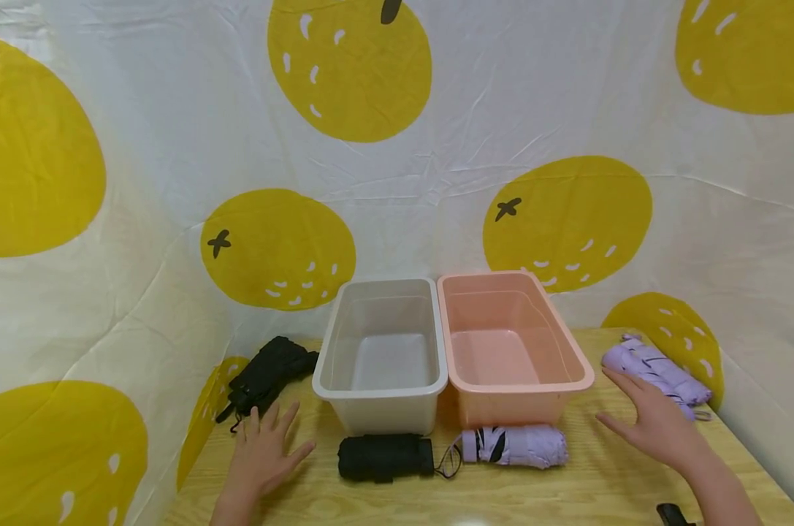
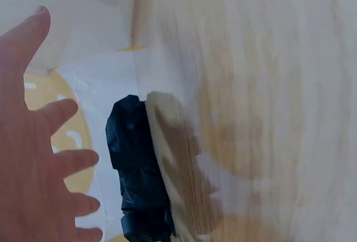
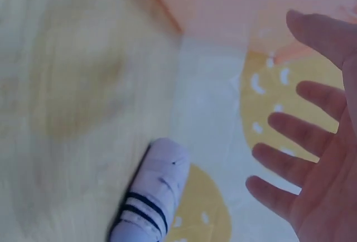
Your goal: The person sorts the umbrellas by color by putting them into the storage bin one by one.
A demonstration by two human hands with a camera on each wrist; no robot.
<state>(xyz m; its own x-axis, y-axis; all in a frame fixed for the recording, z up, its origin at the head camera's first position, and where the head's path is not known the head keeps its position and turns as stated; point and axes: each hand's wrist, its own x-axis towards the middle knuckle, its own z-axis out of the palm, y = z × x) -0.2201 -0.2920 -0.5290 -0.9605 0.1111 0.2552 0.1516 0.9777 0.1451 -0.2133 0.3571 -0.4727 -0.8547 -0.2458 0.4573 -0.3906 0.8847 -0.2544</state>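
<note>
My left hand [image 1: 261, 453] hovers with spread fingers near a folded black umbrella [image 1: 272, 372] on the left of the table; the left wrist view shows this hand [image 2: 36, 158] apart from a black umbrella [image 2: 139, 169]. On the right, my right hand [image 1: 653, 420] has its fingers extended beside folded lilac umbrella fabric [image 1: 659, 376]; whether that is one umbrella or two I cannot tell. Nothing is between the fingers of this hand [image 3: 315, 158] in the right wrist view, where a lilac umbrella [image 3: 159, 186] lies lower down. Another black umbrella [image 1: 383, 457] and lilac umbrella [image 1: 521, 447] lie end to end in front.
A grey-white basin [image 1: 383, 394] and a pink basin [image 1: 521, 389] stand side by side at the middle back of the wooden table [image 1: 462, 504]. Behind and at both sides hangs a white cloth [image 1: 429, 226] with yellow fruit prints. A small dark object [image 1: 671, 514] shows near my right forearm.
</note>
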